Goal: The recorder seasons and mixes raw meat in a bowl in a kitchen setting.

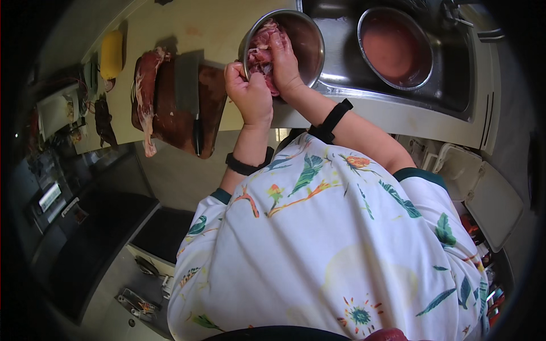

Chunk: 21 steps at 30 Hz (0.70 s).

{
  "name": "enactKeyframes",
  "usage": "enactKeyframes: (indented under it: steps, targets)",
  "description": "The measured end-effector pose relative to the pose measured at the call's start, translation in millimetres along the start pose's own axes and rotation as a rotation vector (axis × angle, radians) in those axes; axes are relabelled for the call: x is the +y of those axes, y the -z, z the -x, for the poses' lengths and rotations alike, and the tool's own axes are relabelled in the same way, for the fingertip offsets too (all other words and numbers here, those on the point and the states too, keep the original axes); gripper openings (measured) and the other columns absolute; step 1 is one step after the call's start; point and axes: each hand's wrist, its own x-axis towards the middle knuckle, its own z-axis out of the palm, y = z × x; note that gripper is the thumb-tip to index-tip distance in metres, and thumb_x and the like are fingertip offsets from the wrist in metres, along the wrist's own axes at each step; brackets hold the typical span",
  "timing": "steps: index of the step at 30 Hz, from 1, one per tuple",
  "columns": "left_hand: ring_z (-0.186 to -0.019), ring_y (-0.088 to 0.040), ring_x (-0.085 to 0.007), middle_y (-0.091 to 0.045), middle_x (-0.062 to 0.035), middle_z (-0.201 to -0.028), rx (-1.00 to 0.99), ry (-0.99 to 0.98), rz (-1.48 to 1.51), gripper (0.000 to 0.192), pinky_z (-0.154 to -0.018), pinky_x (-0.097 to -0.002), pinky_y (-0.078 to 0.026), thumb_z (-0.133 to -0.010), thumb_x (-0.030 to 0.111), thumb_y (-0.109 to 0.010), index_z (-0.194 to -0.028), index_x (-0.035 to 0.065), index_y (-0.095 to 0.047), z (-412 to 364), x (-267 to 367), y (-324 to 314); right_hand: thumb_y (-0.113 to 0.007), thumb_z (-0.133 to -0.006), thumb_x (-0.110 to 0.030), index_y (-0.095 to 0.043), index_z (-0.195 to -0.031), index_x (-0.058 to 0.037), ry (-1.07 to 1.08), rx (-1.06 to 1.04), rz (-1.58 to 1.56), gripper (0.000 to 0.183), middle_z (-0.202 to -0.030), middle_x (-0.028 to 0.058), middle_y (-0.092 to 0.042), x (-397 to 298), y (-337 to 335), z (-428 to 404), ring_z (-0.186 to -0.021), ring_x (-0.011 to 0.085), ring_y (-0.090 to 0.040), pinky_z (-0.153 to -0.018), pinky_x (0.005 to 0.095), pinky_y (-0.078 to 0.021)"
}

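Note:
A round stainless-steel bowl [311, 47] is tilted at the counter's edge beside the sink. My left hand [254, 93] grips its near-left rim, thumb at the rim. Inside the bowl my right hand [285, 62] presses, fingers extended, on cut pieces of raw meat [259, 55] gathered at the left wall. Left of my hands, a wooden cutting board [168, 128] overhangs the counter's front edge. On it lie a cleaver [187, 83] with a black handle and a long raw piece of meat [146, 85], its bony end jutting past the edge.
To the right, a metal basin [403, 88] of cloudy reddish water [392, 51] sits in the stainless-steel sink [452, 76], under a faucet [490, 35]. A yellow rounded object [111, 53] lies at the counter's left. Below right is a white bin with its lid [495, 209] raised.

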Motion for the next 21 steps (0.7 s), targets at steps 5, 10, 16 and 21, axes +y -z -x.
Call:
enactKeyframes:
  steps: [5,10,16,21]
  targets:
    - [-0.075,-0.042,-0.0132,-0.042,-0.0031,-0.08,-0.082,-0.122,-0.08,0.016,-0.074,-0.0229,-0.038,-0.069,-0.011,-0.044,-0.074,0.0043,-0.04,-1.6,0.5,-26.6,-0.046,-0.096,-0.045,-0.045,-0.13,-0.0045,-0.001,0.011,-0.225,0.053,-0.117,0.0079,-0.056,-6.1,14.2,-18.1,-0.101,0.0135,-0.055,-0.089,0.0271,-0.0446]
    - [-0.075,-0.043,-0.0158,-0.042,-0.0053,-0.081,-0.154,-0.175,-0.13,0.016,-0.078,-0.0232,-0.038,-0.069,-0.011,-0.043,-0.073,0.0043,-0.04,-4.9,2.3,-49.6,-0.048,-0.096,-0.043,-0.049,-0.125,-0.0056,0.001,0.025,-0.362,0.048,-0.112,0.0054,-0.058,-30.8,31.8,-32.3,-0.095,0.011,-0.056,-0.085,0.0255,-0.0461]
    - [-0.077,-0.043,-0.0121,-0.042,-0.002,-0.083,-0.148,-0.11,-0.031,0.018,-0.08,-0.0218,-0.037,-0.07,-0.011,-0.043,-0.077,0.0049,-0.04,-2.5,6.6,-78.4,-0.047,-0.096,-0.045,-0.052,-0.119,-0.0054,0.164,0.097,-0.215,0.046,-0.106,0.0046,-0.059,-41.0,50.4,-52.1,-0.093,0.0114,-0.056,-0.084,0.026,-0.0465]
    - [-0.079,-0.044,-0.0126,-0.042,-0.0016,-0.083,-0.146,-0.1,-0.014,0.018,-0.083,-0.0222,-0.036,-0.069,-0.011,-0.044,-0.078,0.0044,-0.041,8.5,6.1,-91.7,-0.042,-0.096,-0.049,-0.053,-0.116,-0.0056,-0.16,0.015,-0.744,0.049,-0.107,0.0054,-0.058,-58.5,69.9,-58.5,-0.094,0.0141,-0.057,-0.085,0.0276,-0.0466]
